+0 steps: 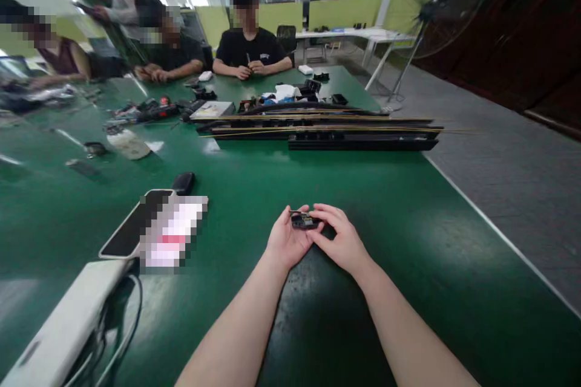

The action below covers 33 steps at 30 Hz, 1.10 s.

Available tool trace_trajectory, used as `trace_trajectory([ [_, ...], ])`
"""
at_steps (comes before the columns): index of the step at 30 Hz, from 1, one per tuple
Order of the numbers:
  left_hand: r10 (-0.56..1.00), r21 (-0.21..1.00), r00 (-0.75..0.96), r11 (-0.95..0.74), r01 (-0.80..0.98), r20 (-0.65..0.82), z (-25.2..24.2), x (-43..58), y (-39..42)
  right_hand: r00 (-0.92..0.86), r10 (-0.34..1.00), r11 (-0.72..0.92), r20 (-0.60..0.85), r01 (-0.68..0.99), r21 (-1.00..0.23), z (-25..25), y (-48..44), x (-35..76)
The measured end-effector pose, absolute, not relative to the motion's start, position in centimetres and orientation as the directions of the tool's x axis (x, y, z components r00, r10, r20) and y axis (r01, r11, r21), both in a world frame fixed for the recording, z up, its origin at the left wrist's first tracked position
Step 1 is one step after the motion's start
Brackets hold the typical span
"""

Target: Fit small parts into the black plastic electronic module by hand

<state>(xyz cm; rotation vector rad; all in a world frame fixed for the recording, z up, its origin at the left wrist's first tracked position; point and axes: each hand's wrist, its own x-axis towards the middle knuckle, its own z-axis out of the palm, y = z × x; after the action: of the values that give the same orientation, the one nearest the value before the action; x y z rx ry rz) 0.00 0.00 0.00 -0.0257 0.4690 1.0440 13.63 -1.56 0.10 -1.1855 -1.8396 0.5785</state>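
Note:
Above the green table (385,205), both hands are at a small black open casing (303,221) with what look like electronic parts inside. My left hand (288,242) cradles it from below, palm up, with fingers curled around its left side. From the right, my right hand (342,239) has thumb and fingers closed on its right end. The fingers partly cover that end, and the casing is too small in view to name its exact kind.
A phone (136,227) lies at the left near a black block (184,183) and a white box (59,326) with cables. Long black strips (363,144) span the table further off, with a bottle (129,144) and cluttered parts to the left. Several people sit or stand beyond.

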Motion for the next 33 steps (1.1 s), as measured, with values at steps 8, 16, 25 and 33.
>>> trace_trajectory([
  [8,0.832,0.183,0.416,0.503,-0.845,-0.367,0.0,0.4,0.6,-0.178,0.892,0.446,0.416,0.5,-0.742,0.1,-1.1,13.9],
  [16,0.824,0.168,0.416,0.506,-0.846,-0.384,0.1,0.5,0.8,-0.187,0.895,0.44,0.405,0.516,-0.735,0.3,-0.8,13.7],
  [25,0.814,0.156,0.437,0.523,-0.838,-0.382,0.2,0.4,0.8,-0.207,0.89,0.452,0.406,0.522,-0.723,0.0,-0.4,13.4],
  [33,0.823,0.1,0.46,0.516,-0.851,-0.335,0.1,0.6,0.8,-0.221,0.892,0.45,0.393,0.513,-0.731,-0.4,-0.3,13.5],
])
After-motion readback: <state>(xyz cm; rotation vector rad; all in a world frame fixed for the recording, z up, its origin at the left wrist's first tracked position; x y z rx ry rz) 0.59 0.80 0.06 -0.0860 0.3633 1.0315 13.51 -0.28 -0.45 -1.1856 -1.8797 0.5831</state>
